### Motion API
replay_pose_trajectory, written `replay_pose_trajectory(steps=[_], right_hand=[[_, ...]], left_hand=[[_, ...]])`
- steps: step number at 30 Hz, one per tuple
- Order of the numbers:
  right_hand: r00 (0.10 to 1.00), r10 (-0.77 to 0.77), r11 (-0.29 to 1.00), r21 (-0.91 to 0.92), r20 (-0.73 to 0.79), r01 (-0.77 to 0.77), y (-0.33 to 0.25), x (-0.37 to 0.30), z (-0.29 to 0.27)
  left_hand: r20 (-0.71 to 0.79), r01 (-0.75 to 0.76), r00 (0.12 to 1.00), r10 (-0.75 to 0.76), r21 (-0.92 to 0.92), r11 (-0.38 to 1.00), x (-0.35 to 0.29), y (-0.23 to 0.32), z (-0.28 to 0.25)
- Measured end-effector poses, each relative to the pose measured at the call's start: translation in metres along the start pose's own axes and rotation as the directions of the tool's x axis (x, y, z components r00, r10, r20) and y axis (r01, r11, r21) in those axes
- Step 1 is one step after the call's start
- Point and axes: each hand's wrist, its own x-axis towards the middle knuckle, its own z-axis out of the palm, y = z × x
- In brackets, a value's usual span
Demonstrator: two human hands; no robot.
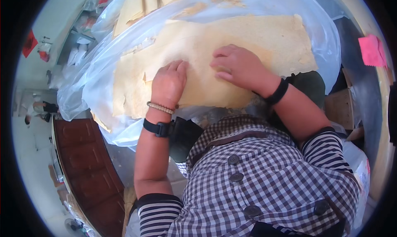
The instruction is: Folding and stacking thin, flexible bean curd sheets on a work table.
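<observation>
A large, thin tan sheet [198,42] with ragged, flaking edges lies spread in front of me on clear plastic film. My left hand [169,80] rests on its near left part, fingers laid together on the surface and the thumb mostly hidden. Right of it, my right hand [240,66] is over the middle of the sheet, its fingers slightly bent and the thumb apart, with nothing visible between them. Small tears show along the sheet's left side.
Clear plastic film [97,88] drapes around the sheet. Folded or rolled tan pieces [153,3] lie at the far left, with loose flakes [229,0] beyond the sheet. A brown cabinet [84,150] stands left; a cardboard box [339,106] and pink cloth [372,50] are right.
</observation>
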Motion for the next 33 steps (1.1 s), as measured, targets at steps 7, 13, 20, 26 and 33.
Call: replay_pose_trajectory(steps=[7,13,20,26,33], right_hand=[[0.982,-0.162,0.979,-0.141,-0.1,0.147,0.0,0.001,0.007],[0.971,-0.208,0.963,-0.2,-0.12,0.182,-0.004,-0.001,0.011],[0.981,-0.151,0.981,-0.141,-0.125,0.133,-0.006,-0.003,0.011],[0.991,-0.113,0.986,-0.132,-0.072,0.103,-0.005,-0.001,0.009],[1.0,-0.019,0.995,-0.1,-0.002,0.019,-0.008,-0.003,0.006]], left_hand=[[0.208,-0.101,0.975,0.074,0.12,0.988,0.016,-0.01,0.002],[0.023,0.277,0.961,-0.277,-0.177,0.945,0.025,-0.017,0.001],[-0.046,0.223,0.971,-0.233,-0.169,0.96,0.027,-0.023,0.014],[-0.036,0.643,0.542,-0.84,-0.626,0.441,0.012,-0.143,0.037],[0.285,0.453,0.005,-0.958,-0.855,-0.252,-0.049,-0.227,0.026]])
